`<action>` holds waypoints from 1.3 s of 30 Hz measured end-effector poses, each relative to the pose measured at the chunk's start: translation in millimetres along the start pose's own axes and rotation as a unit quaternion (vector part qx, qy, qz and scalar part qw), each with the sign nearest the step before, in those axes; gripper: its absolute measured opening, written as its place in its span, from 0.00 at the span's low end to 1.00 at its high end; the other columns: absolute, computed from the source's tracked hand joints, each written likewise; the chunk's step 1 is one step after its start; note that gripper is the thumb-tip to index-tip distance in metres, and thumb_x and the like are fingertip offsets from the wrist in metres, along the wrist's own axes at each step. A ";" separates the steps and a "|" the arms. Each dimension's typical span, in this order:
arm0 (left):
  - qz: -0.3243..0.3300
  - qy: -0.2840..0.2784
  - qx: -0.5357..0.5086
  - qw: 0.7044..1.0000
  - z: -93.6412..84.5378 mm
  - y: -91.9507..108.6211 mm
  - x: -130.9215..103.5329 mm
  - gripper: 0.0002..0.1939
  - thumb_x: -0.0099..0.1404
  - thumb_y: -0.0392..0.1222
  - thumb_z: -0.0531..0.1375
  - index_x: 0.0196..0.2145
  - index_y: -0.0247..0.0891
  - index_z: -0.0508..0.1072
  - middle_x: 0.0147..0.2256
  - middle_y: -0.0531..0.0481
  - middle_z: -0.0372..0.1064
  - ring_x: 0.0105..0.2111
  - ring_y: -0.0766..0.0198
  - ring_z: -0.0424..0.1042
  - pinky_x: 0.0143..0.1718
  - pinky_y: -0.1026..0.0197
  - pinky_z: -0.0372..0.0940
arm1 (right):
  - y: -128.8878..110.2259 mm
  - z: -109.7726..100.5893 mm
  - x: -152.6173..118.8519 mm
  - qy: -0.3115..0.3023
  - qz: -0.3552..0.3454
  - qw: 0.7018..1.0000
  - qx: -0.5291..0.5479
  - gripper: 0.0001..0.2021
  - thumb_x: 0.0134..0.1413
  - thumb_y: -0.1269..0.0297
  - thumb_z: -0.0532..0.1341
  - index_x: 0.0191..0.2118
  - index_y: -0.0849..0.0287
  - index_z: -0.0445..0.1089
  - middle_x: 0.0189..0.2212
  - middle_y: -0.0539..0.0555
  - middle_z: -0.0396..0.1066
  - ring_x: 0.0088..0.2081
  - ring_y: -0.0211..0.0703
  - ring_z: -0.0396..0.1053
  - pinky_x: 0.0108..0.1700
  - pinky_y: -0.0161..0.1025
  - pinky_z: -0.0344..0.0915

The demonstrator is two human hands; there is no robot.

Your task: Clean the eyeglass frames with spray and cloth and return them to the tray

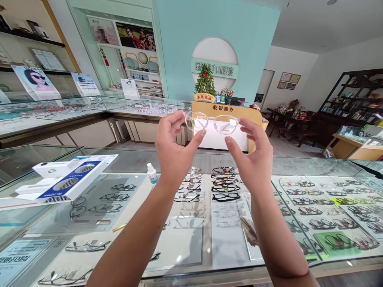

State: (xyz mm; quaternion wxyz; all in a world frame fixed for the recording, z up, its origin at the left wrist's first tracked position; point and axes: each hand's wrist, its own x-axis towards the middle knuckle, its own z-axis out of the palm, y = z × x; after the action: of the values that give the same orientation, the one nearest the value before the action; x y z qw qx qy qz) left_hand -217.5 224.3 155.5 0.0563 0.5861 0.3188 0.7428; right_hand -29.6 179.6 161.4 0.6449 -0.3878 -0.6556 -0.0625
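Note:
A pair of clear-framed eyeglasses (211,118) is held up in front of me, above the glass display counter. My left hand (176,139) grips its left end near the hinge, with the thumb below the lens. On the opposite side my right hand (254,147) holds the other end, its thumb apart under the right lens. Faint lettering shows on the right lens. Part of each end of the frame is hidden by my fingers. Below my hands, dark-framed eyeglasses (226,187) lie in a column inside the counter.
On the glass counter (131,169) stand a small white bottle (152,173) and a blue-and-white box (68,181) at left. A brown cloth (249,232) lies near my right forearm. Beyond is a cashier desk (254,115) with a plant (205,79). More display cases line the left.

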 end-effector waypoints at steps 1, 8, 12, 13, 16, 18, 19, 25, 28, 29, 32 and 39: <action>0.003 0.001 0.002 1.000 0.5 -0.4 -0.3 0.26 0.63 0.43 0.76 0.55 0.48 0.73 0.60 0.43 0.76 0.62 0.47 0.77 0.61 0.43 0.75 | -0.3 0.0 0.1 0.002 0.000 1.000 -0.001 0.21 0.67 0.55 0.68 0.63 0.47 0.72 0.60 0.58 0.78 0.58 0.56 0.77 0.60 0.60 0.73; 0.061 0.024 0.058 0.996 1.8 -2.9 -3.2 0.31 0.59 0.46 0.78 0.55 0.47 0.71 0.56 0.45 0.75 0.58 0.48 0.77 0.57 0.43 0.74 | 0.4 3.3 -0.4 -0.001 0.019 1.000 -0.007 0.25 0.66 0.54 0.69 0.65 0.48 0.70 0.62 0.59 0.76 0.58 0.56 0.77 0.59 0.59 0.73; 0.114 0.039 0.078 0.990 2.3 -1.4 -6.0 0.31 0.59 0.48 0.79 0.54 0.48 0.70 0.56 0.44 0.72 0.60 0.46 0.73 0.55 0.43 0.72 | 1.6 5.6 -1.0 0.012 0.023 1.000 -0.007 0.25 0.66 0.52 0.69 0.65 0.48 0.69 0.62 0.60 0.76 0.56 0.56 0.77 0.58 0.60 0.73; 0.118 0.039 0.080 0.989 2.5 -0.4 -6.8 0.31 0.59 0.49 0.79 0.55 0.48 0.70 0.56 0.44 0.72 0.60 0.46 0.73 0.55 0.43 0.72 | 1.6 5.8 -1.1 0.016 0.023 1.000 -0.007 0.24 0.66 0.52 0.69 0.64 0.48 0.70 0.62 0.60 0.76 0.56 0.56 0.78 0.58 0.60 0.73; 0.105 0.033 0.084 0.990 3.6 2.1 -8.7 0.32 0.59 0.50 0.79 0.55 0.48 0.69 0.56 0.44 0.71 0.61 0.45 0.72 0.56 0.43 0.72 | 1.2 5.4 -1.0 0.023 0.021 1.000 -0.006 0.22 0.67 0.53 0.67 0.63 0.49 0.70 0.61 0.60 0.76 0.55 0.55 0.77 0.57 0.59 0.73; 0.082 0.028 0.082 0.993 4.3 2.2 -9.2 0.33 0.58 0.51 0.79 0.54 0.47 0.69 0.56 0.44 0.71 0.60 0.46 0.73 0.55 0.43 0.72 | 0.9 4.7 -0.9 0.026 0.021 0.999 -0.008 0.21 0.68 0.53 0.66 0.62 0.50 0.70 0.60 0.60 0.76 0.54 0.55 0.77 0.57 0.59 0.73; 0.068 0.025 0.077 0.994 4.6 1.6 -9.2 0.33 0.58 0.52 0.79 0.54 0.47 0.69 0.56 0.44 0.72 0.59 0.47 0.74 0.54 0.44 0.72 | 0.8 4.3 -0.8 0.029 0.021 0.999 -0.010 0.20 0.68 0.53 0.66 0.62 0.50 0.70 0.60 0.60 0.76 0.54 0.54 0.77 0.57 0.59 0.73; 0.003 -0.006 0.032 0.999 5.2 -3.9 -7.2 0.30 0.61 0.52 0.77 0.54 0.46 0.69 0.52 0.45 0.75 0.54 0.50 0.78 0.51 0.48 0.73 | 1.0 2.9 -0.4 0.039 -0.004 0.999 -0.022 0.18 0.69 0.54 0.65 0.60 0.49 0.70 0.57 0.59 0.75 0.52 0.53 0.76 0.56 0.58 0.72; 0.012 0.000 0.040 0.999 5.3 -3.0 -7.3 0.30 0.61 0.51 0.77 0.54 0.46 0.69 0.52 0.45 0.74 0.54 0.51 0.77 0.50 0.49 0.72 | 1.7 3.8 -0.4 0.042 -0.002 0.999 -0.019 0.17 0.69 0.55 0.65 0.59 0.50 0.71 0.57 0.59 0.76 0.52 0.53 0.76 0.56 0.58 0.72; 0.021 0.006 0.046 0.999 5.4 -2.1 -7.6 0.30 0.60 0.50 0.77 0.54 0.46 0.69 0.52 0.46 0.74 0.53 0.51 0.77 0.50 0.49 0.72 | 1.8 4.3 -0.5 0.042 0.006 0.999 -0.017 0.17 0.69 0.54 0.65 0.59 0.50 0.71 0.57 0.60 0.76 0.52 0.53 0.76 0.56 0.58 0.72; 0.056 0.032 0.064 0.996 5.3 1.9 -9.1 0.31 0.59 0.51 0.78 0.53 0.45 0.70 0.52 0.46 0.74 0.51 0.53 0.75 0.48 0.50 0.70 | 1.6 6.1 -1.2 0.038 0.036 0.999 -0.011 0.16 0.71 0.52 0.63 0.58 0.51 0.72 0.57 0.60 0.77 0.52 0.52 0.76 0.55 0.56 0.72; 0.087 0.052 0.095 0.990 3.3 11.0 -11.5 0.32 0.57 0.51 0.79 0.52 0.47 0.68 0.51 0.47 0.70 0.51 0.52 0.72 0.51 0.47 0.69 | -0.6 9.3 -2.6 0.016 0.090 0.996 0.002 0.19 0.74 0.46 0.60 0.56 0.53 0.74 0.54 0.60 0.80 0.50 0.51 0.75 0.53 0.54 0.71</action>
State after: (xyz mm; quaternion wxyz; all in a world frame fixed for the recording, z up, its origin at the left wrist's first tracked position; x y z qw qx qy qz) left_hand -207.7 211.7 152.2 -0.0811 0.5752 0.3381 0.7405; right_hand -37.8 183.5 157.8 0.6595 -0.4429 -0.6074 -0.0088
